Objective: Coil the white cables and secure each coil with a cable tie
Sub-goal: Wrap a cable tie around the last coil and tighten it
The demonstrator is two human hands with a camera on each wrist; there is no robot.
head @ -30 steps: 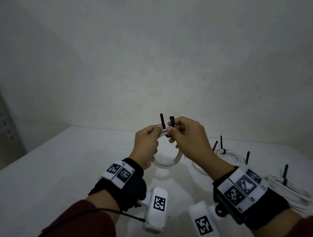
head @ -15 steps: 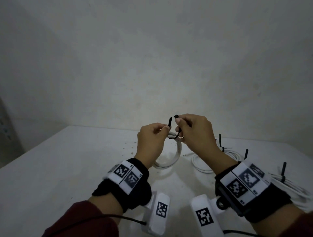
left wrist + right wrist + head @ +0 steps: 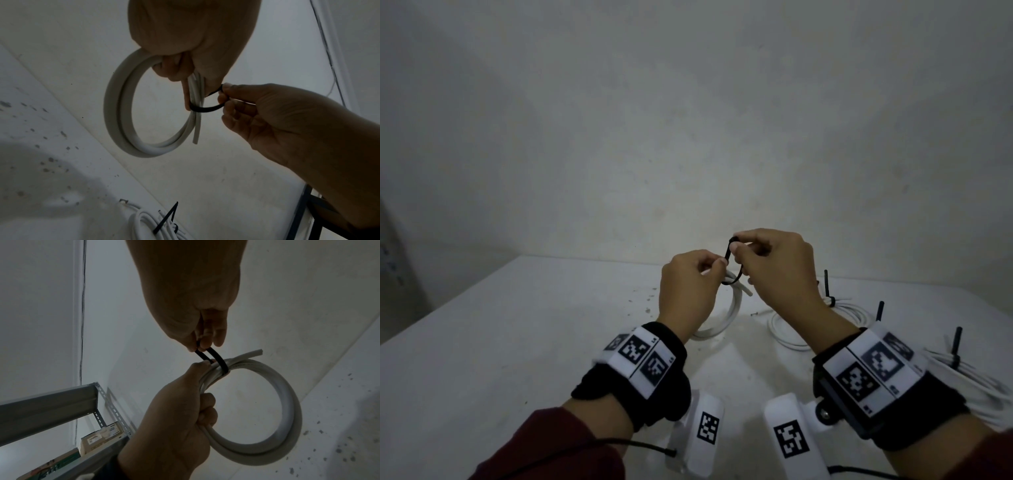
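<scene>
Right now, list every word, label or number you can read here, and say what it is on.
No text can be read.
Wristband markers: black-and-white square codes; the tiny characters beside them are blurred.
Wrist camera housings: square codes only.
Boxes on the shelf: printed labels, too small to read.

White tabletop [image 3: 524, 329] w/ dark specks [image 3: 337, 449] scattered on it, set against a plain pale wall [image 3: 688, 120]. Grey metal shelf rack [image 3: 51, 404] w/ perforated upright, left side in right-wrist view; cardboard boxes [image 3: 100, 437] on the shelf below.

three white coils [image 3: 726, 308], three black ties [image 3: 729, 260] visible (maybe more), two hands [image 3: 688, 291]
</scene>
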